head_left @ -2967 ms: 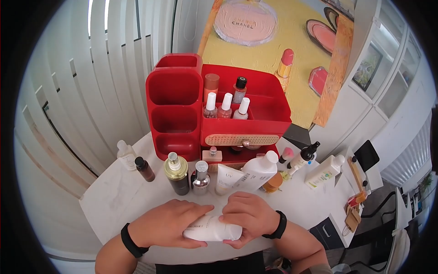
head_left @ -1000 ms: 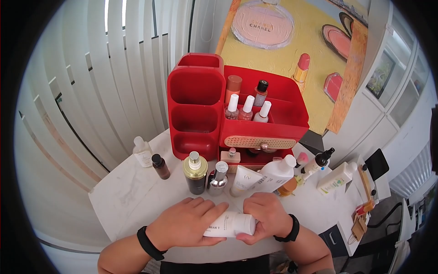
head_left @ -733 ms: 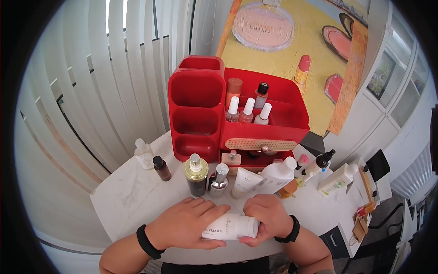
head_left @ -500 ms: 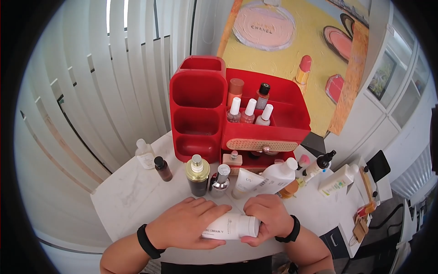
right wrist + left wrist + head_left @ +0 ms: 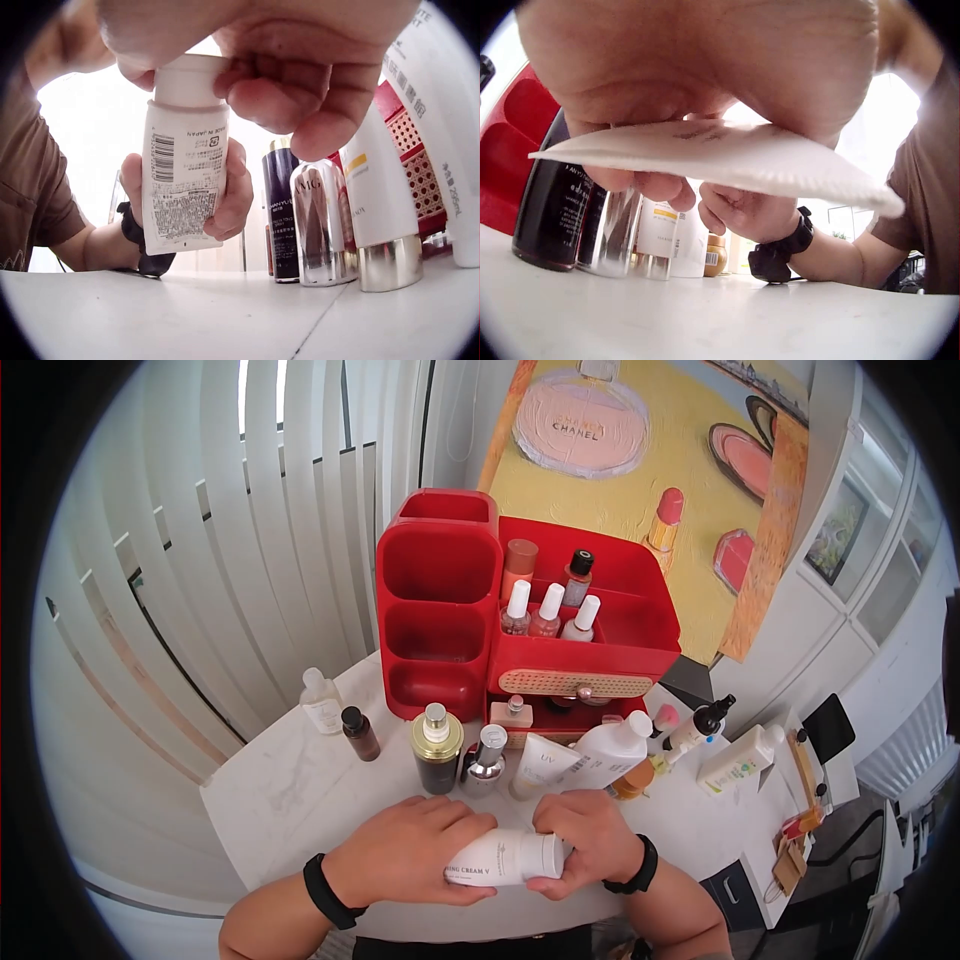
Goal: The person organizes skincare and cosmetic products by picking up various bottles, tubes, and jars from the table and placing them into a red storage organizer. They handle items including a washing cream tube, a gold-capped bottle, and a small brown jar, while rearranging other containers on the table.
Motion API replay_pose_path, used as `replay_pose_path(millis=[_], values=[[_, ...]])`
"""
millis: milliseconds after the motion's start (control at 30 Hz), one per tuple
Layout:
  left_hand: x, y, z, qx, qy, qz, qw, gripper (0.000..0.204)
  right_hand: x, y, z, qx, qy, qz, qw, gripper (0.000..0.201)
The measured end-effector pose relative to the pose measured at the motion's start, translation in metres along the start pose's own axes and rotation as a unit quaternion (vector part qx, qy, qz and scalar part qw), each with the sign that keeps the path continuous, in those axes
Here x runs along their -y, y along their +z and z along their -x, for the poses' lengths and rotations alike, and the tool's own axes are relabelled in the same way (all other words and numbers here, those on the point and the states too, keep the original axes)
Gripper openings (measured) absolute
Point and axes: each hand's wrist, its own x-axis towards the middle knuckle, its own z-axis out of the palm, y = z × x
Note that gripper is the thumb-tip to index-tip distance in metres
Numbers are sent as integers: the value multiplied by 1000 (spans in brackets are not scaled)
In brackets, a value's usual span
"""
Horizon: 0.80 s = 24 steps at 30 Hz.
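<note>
A white cream tube (image 5: 490, 859) lies sideways just above the front part of the white table. The left hand (image 5: 415, 850) grips its body from the left, thumb and fingers around it. At the cap end, the right hand (image 5: 585, 845) pinches the white cap (image 5: 543, 855) between thumb and fingers. In the right wrist view the cap (image 5: 192, 79) sits on the tube (image 5: 186, 172), whose back shows a barcode and small print. The tube's flat crimped end (image 5: 727, 161) crosses the left wrist view under the left palm.
Behind the hands stand a gold-collared dark bottle (image 5: 436, 755), a silver bottle (image 5: 484, 762), a UV tube (image 5: 540, 768) and a large white bottle (image 5: 610, 750). A red organizer (image 5: 440, 630) rises behind them. Two small bottles are at left; a white bottle (image 5: 740, 760) is at right.
Compared with the earliest frame, the tube's cap end points more to the right and the right hand has moved from its body onto the cap. The head view has shifted; the bottles look unmoved.
</note>
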Motion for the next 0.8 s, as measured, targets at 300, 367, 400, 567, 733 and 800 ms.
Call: replay_pose_path(millis=[300, 367, 400, 567, 733, 800], values=[[-1, -1, -1, 2, 5, -3, 1000, 59, -2, -1, 0, 30, 3, -17, 999, 52], [-1, -1, -1, 22, 15, -8, 1000, 58, -3, -2, -1, 37, -3, -23, 999, 53], [0, 0, -1, 23, 15, -8, 1000, 58, -1, -2, -1, 36, -6, -18, 999, 53], [-3, -3, 0, 22, 1, 14, 1000, 57, 3, -2, -3, 40, 4, -6, 999, 52], [-4, -2, 0, 33, -5, 2, 999, 57, 3, -1, -4, 29, 2, -22, 999, 48], [-4, 0, 1, 40, -7, -1, 999, 57, 2, 1, -1, 22, 10, -22, 999, 47]])
